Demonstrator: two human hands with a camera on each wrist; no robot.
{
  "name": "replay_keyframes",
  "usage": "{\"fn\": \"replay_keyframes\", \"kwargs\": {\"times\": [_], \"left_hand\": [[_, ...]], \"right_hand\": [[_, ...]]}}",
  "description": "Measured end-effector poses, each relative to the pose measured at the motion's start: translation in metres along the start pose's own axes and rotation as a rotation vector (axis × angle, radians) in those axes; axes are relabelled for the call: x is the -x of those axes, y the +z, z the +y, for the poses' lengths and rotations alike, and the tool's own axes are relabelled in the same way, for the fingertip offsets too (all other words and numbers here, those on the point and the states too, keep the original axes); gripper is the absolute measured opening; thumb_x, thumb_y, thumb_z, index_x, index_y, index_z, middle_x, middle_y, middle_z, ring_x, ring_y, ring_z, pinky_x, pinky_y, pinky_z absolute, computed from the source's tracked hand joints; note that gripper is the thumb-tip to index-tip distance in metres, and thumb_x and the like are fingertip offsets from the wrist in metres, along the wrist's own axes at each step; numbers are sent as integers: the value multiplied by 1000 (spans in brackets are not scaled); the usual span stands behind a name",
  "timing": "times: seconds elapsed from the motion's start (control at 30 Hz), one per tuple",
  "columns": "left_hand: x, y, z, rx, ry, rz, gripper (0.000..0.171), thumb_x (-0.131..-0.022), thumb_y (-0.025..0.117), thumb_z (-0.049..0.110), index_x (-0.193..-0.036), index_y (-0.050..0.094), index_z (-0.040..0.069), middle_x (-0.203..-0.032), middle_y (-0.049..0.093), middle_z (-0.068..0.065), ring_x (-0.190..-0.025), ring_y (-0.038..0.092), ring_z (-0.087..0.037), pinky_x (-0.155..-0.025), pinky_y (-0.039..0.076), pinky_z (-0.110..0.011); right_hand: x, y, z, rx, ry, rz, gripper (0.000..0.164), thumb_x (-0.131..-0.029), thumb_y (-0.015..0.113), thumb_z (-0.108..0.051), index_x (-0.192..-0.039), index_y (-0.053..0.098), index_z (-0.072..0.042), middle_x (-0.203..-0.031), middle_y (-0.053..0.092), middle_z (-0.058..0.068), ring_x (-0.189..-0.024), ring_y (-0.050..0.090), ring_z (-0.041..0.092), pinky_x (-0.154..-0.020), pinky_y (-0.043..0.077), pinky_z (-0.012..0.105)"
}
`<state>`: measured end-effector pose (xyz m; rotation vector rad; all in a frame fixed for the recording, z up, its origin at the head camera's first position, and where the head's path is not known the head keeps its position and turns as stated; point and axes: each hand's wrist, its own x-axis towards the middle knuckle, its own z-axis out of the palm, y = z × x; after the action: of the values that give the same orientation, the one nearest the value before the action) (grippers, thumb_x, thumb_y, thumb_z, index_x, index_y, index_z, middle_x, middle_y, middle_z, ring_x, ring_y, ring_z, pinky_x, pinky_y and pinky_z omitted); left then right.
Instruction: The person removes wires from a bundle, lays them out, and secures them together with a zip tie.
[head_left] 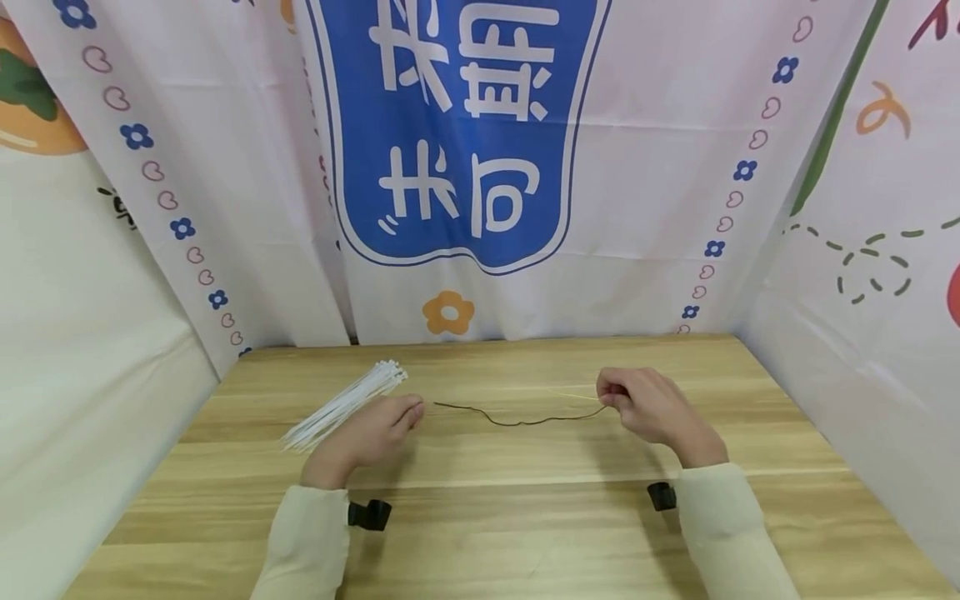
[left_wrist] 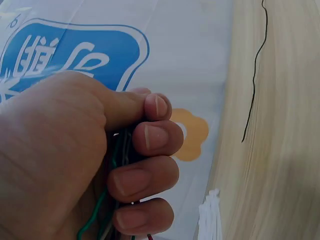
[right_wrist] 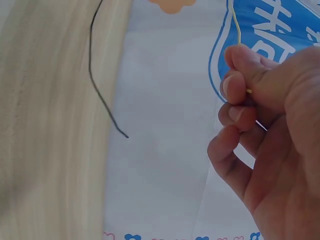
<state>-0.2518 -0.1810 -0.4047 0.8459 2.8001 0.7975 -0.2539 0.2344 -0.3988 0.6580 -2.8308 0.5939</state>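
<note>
My left hand (head_left: 381,427) is curled round several thin wires. In the left wrist view a green wire (left_wrist: 95,219) comes out below the palm, with a bit of red wire beside it; the rest of the bundle is hidden by the fingers. Thumb and fingertips of my right hand (head_left: 654,407) pinch a thin yellow wire (right_wrist: 236,21), which runs left from the fingers in the head view. A black wire (head_left: 521,423), loosely wavy, lies on the table between the two hands, its right end close to my right fingers in that view.
A bundle of white cable ties (head_left: 347,406) lies on the wooden table (head_left: 480,533), just behind and left of my left hand. Printed white cloth (head_left: 637,192) hangs along the table's back and sides. Each wrist wears a dark camera mount (head_left: 370,515).
</note>
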Motion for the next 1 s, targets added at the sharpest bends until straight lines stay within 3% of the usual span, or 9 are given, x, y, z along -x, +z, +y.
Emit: {"fn": "replay_keyframes", "kwargs": {"times": [0.13, 0.33, 0.53, 0.63, 0.77, 0.87, 1.0], "left_hand": [[-6, 2, 4, -11, 32, 1, 35, -116, 40, 21, -83, 49, 12, -72, 39, 6, -64, 36, -6, -67, 39, -26], [-7, 8, 10, -55, -19, 23, 32, -115, 42, 19, -92, 63, 12, -81, 60, 2, -73, 51, -10, -75, 47, -33], [-10, 16, 14, -27, -31, 46, 34, -116, 40, 24, -101, 69, 15, -99, 73, -6, -84, 58, -13, -83, 51, -39], [-13, 20, 16, 19, -12, 35, 37, -116, 38, 24, -104, 70, 14, -101, 73, -6, -87, 59, -13, -84, 50, -38], [-17, 24, 20, 77, 22, 0, 38, -117, 37, 25, -101, 69, 13, -83, 62, 0, -76, 52, -11, -74, 46, -32], [-19, 27, 22, 65, 70, -15, 35, -116, 40, 24, -93, 64, 14, -74, 49, 5, -68, 44, -8, -68, 42, -27], [-21, 29, 22, 15, 135, -16, 34, -115, 45, 20, -83, 56, 13, -72, 43, 9, -64, 39, -3, -65, 40, -24]], "right_hand": [[-1, -4, -3, -34, -18, 1, 22, -101, 69, -10, -86, 63, -25, -72, 54, -11, -66, 49, 9, -66, 41, 30], [-2, -8, -14, -67, -35, -25, 21, -100, 71, -11, -86, 65, -26, -72, 56, -12, -65, 49, 7, -65, 42, 28], [0, -8, -24, -116, -50, -46, 19, -100, 71, -10, -88, 68, -24, -73, 58, -11, -65, 51, 7, -63, 43, 26], [0, -8, -27, -129, -58, -56, 18, -100, 70, -9, -89, 68, -23, -74, 59, -10, -65, 50, 6, -62, 43, 25], [0, -6, -29, -128, -65, -65, 17, -102, 70, -11, -89, 68, -23, -73, 58, -9, -64, 49, 5, -61, 42, 25], [-1, -5, -29, -129, -65, -67, 16, -103, 69, -14, -89, 67, -23, -72, 58, -8, -63, 48, 4, -61, 41, 25], [-1, -4, -27, -125, -47, -77, 15, -103, 69, -15, -90, 67, -22, -73, 59, -7, -63, 48, 5, -61, 41, 25]]}}
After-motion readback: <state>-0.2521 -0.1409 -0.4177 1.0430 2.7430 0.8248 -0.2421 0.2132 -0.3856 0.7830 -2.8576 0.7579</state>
